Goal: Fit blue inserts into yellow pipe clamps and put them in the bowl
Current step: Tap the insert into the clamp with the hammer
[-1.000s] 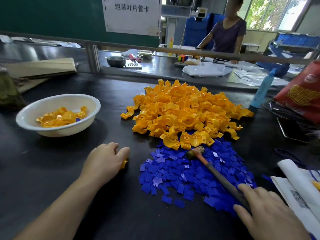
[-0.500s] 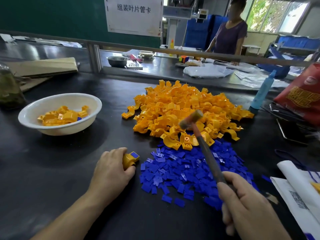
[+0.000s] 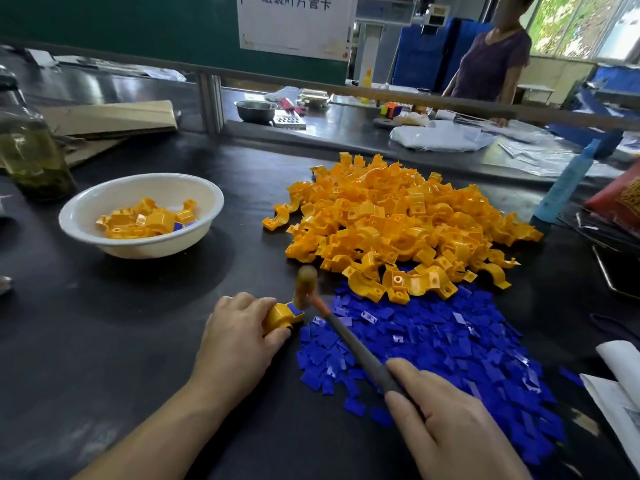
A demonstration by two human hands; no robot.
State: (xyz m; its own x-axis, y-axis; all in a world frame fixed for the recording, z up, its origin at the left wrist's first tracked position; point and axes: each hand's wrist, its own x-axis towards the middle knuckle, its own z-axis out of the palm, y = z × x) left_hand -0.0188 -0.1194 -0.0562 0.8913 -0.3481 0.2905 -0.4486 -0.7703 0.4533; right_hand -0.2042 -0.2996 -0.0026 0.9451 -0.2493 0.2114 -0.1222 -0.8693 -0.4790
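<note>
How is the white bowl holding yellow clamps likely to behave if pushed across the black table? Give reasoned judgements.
The wide, shallow white bowl would probably slide rather than tip, as it sits low. It is likely light: only a small heap of yellow pipe clamps lies inside. Those loose clamps may shift and rattle as it moves over the black tabletop.

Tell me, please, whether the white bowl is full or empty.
Partly filled: the white bowl holds a small heap of yellow clamps near its middle, and most of its inner wall shows bare.
</note>
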